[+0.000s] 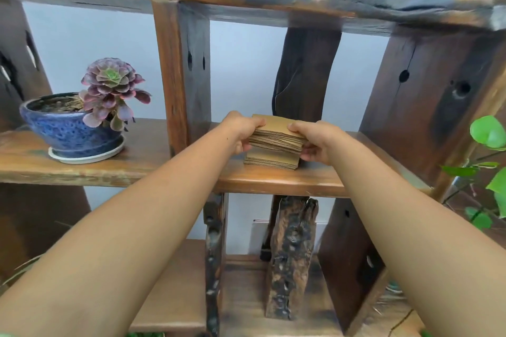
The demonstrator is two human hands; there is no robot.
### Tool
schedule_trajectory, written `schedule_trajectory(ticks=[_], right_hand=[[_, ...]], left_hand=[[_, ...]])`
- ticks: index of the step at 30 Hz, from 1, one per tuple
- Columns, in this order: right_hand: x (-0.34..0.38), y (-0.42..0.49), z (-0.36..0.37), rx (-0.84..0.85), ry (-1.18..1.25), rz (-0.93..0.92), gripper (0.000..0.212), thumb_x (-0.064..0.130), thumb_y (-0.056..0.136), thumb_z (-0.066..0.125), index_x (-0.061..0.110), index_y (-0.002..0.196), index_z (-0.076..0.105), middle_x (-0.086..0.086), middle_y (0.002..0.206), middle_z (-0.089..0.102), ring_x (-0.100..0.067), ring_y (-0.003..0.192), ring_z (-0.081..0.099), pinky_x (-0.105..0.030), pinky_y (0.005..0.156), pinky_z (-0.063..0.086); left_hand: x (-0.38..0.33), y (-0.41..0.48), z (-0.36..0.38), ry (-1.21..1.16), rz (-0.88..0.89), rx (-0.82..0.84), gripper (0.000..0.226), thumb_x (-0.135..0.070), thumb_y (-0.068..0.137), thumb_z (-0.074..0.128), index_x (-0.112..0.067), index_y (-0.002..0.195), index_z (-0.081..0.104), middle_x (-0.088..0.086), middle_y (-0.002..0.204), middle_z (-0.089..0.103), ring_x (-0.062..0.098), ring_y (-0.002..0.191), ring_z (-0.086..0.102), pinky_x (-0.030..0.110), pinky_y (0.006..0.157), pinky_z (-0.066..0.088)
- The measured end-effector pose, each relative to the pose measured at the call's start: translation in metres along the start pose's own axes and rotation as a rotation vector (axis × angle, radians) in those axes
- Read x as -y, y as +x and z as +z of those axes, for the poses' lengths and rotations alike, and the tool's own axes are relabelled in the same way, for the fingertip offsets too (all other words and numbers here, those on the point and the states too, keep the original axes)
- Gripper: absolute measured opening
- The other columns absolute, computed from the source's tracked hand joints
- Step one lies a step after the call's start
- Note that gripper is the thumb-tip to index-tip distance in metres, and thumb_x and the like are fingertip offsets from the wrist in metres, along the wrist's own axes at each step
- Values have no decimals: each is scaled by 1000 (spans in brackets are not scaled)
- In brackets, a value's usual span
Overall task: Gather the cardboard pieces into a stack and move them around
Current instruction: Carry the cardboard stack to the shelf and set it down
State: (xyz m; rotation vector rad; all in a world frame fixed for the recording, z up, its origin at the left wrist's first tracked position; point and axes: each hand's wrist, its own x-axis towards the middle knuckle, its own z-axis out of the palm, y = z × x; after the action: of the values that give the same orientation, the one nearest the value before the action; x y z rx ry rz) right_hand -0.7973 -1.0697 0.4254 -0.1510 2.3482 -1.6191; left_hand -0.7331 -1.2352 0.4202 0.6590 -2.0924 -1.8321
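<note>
Cardboard pieces (pixel 275 142) sit mostly gathered on the shelf (pixel 273 180), at three o'clock from the potted succulent (pixel 82 117). Left hand (pixel 241 131) and right hand (pixel 315 142) clasp the upper bundle; squaring and moving remain.

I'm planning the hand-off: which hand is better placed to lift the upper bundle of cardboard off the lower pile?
Neither alone: the left hand and right hand grip opposite sides of the upper bundle, so lifting together suits. If only one, probably the right, whose fingers seem to curl under its edge.
</note>
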Motion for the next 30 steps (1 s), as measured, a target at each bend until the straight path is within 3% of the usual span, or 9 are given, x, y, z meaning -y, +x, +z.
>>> schedule_trajectory(ticks=[4,9,11,14,18,20,23,27,30], right_hand=[[-7,3,1,9,-42,28,40,40,85,71,12,112,63,-9,97,72,-22,83,68,-33,70,56],[-16,3,7,4,-98,59,31,45,86,68,16,91,61,-6,86,68,-19,75,64,-31,61,53],[-12,3,7,2,-150,66,33,47,86,67,16,94,60,-7,89,68,-20,78,66,-32,59,55],[-2,3,5,22,-266,100,42,52,85,67,14,103,61,-12,98,70,-23,82,70,-35,62,60],[7,3,-3,54,-363,86,53,55,83,70,7,105,65,-17,94,76,-28,77,77,-41,74,65],[8,1,-8,48,-350,72,62,59,82,68,1,103,65,-21,95,76,-31,78,78,-45,77,64],[10,1,-9,43,-357,76,64,57,86,63,-5,103,63,-25,97,75,-34,82,77,-45,80,64],[13,-2,-5,108,-308,139,53,49,91,63,-2,103,61,-24,97,75,-31,76,76,-37,65,65],[12,0,-2,78,-298,161,47,46,90,66,1,102,63,-21,90,75,-28,69,75,-34,58,64]], left_hand=[[9,3,2,29,-48,23,40,-33,90,71,-11,121,58,9,110,71,19,97,67,28,63,52],[19,8,4,160,-11,-40,41,-40,88,71,-14,117,58,7,102,68,18,91,66,29,68,57],[15,7,1,190,-60,-20,42,-39,88,72,-15,118,56,8,108,66,21,98,64,32,70,57],[0,3,-5,313,-146,47,44,-38,88,72,-15,119,51,13,119,61,28,106,63,37,60,56],[-12,-1,-7,508,-134,67,46,-42,91,67,-15,121,45,17,121,57,32,97,67,41,58,62],[-13,-1,-7,507,-128,56,50,-43,92,63,-15,129,44,17,120,54,33,99,67,43,64,64],[-16,-2,-10,417,-194,94,72,-55,90,60,-18,146,35,23,129,53,37,105,66,44,61,63],[-23,-1,-6,492,-240,164,73,-50,94,61,-10,149,35,24,130,55,40,112,65,43,78,63],[-24,-1,-4,476,-274,197,69,-40,95,64,-9,149,35,22,125,53,38,109,63,43,78,62]])
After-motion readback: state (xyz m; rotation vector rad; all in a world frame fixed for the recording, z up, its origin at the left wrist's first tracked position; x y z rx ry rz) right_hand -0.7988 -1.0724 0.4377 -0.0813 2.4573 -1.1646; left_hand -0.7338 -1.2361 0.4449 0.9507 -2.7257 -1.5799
